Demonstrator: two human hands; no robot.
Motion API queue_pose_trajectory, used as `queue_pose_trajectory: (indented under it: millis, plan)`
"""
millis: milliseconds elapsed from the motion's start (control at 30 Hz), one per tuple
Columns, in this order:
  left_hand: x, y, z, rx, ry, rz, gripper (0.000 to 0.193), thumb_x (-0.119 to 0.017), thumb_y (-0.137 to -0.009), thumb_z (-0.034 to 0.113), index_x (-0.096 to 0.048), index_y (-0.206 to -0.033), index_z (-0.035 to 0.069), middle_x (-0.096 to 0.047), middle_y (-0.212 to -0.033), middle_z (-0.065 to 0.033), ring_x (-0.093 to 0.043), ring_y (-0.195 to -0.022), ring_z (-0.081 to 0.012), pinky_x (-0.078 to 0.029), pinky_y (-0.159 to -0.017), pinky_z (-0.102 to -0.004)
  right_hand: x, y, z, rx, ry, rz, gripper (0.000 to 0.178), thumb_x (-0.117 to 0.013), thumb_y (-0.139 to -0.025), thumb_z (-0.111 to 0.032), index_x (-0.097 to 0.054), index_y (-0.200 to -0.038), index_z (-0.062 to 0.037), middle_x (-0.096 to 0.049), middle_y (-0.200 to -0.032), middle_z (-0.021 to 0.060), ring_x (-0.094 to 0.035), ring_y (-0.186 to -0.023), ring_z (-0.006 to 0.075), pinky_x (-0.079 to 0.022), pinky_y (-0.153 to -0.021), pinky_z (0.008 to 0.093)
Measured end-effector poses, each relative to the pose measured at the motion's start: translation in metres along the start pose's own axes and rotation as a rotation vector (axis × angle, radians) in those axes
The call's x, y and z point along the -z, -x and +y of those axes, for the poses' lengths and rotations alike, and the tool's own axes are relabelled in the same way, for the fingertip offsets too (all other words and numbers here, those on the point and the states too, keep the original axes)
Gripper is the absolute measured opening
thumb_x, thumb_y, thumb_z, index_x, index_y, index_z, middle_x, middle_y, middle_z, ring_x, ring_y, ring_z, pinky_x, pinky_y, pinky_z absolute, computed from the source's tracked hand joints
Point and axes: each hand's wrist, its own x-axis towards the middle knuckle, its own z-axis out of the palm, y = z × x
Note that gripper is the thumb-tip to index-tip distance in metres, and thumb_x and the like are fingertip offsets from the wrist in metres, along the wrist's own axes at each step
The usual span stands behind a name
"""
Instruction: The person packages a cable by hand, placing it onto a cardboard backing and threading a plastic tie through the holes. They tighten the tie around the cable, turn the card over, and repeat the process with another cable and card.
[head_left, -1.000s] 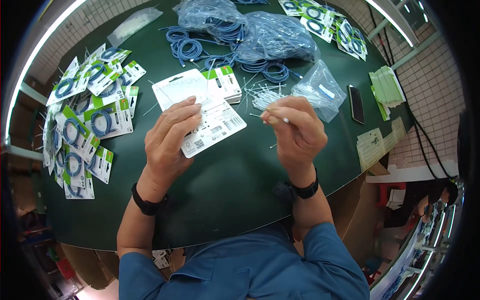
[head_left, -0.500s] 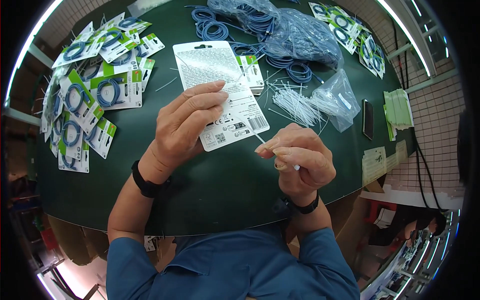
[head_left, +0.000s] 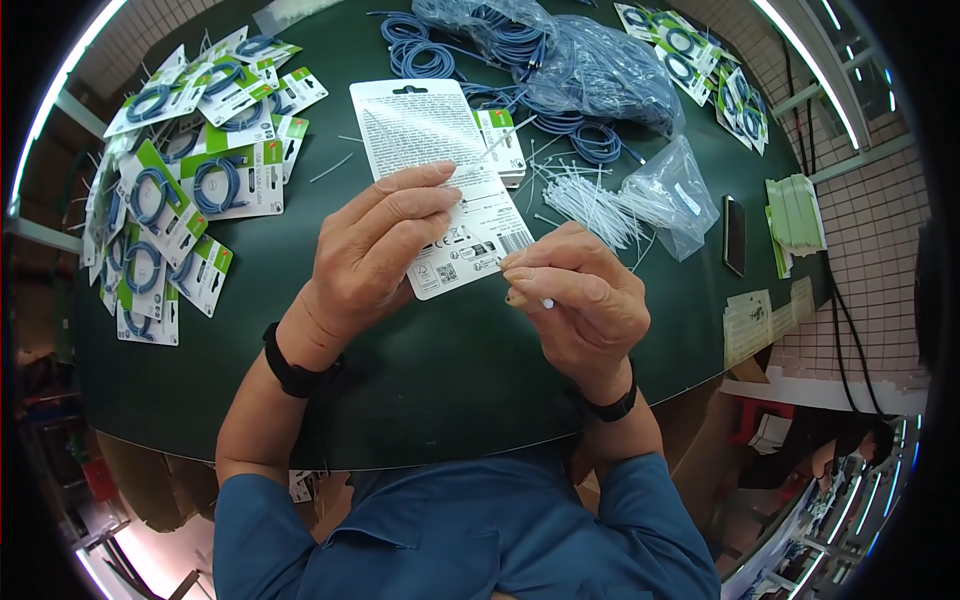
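My left hand (head_left: 385, 230) is closed on a white packaging card (head_left: 425, 130), its printed back facing up and its hang slot at the far end. Its fingers lie across the card's left side and middle. At the card's lower right corner, my right hand (head_left: 585, 295) is closed in a pinch on a white cable tie (head_left: 548, 303), whose small head shows below the fingers. A thin pale strip (head_left: 508, 137) slants up beside the card's right edge; whether it belongs to the held tie I cannot tell. The card's underside is hidden.
Carded blue cables (head_left: 150, 195) pile up at the left, with more carded cables (head_left: 690, 60) far right. Beyond the card lie coiled blue cables (head_left: 425, 55) and a clear bag (head_left: 610, 75). Loose cable ties (head_left: 590, 210), a phone (head_left: 735, 238) and green-edged cards (head_left: 795, 215) lie to the right.
My right hand has moved left with the cable tie, and its fingertips now reach the card's lower right corner. The left hand and card have shifted only slightly.
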Motion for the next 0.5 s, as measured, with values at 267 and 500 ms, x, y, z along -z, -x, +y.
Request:
queue_pose_trajectory:
  millis: [267, 500]
  plan:
    - [-0.001, 0.001, 0.013, 0.019, 0.038, -0.029, 0.024, -0.082, -0.070, 0.003, -0.067, -0.089, 0.000, -0.075, -0.102, -0.0129, -0.076, -0.107, -0.0344, -0.064, -0.081, -0.0398, 0.000, 0.002, 0.001, -0.052, 0.111, -0.045, 0.026, -0.084, -0.079, 0.006, -0.077, -0.102, -0.0052, -0.075, -0.094, 0.0106, -0.070, -0.084, 0.0221, -0.054, -0.070, 0.0313]
    - [0.015, -0.010, 0.052, -0.033, -0.143, -0.118, 0.022, -0.079, -0.071, 0.007, -0.071, -0.092, 0.003, -0.075, -0.098, -0.0082, -0.076, -0.089, -0.0265, -0.059, -0.066, -0.0340, 0.023, -0.001, -0.015, -0.313, -0.073, -0.126, 0.030, -0.083, -0.076, 0.008, -0.080, -0.102, -0.0065, -0.074, -0.092, 0.0060, -0.068, -0.081, 0.0168, -0.054, -0.069, 0.0286]
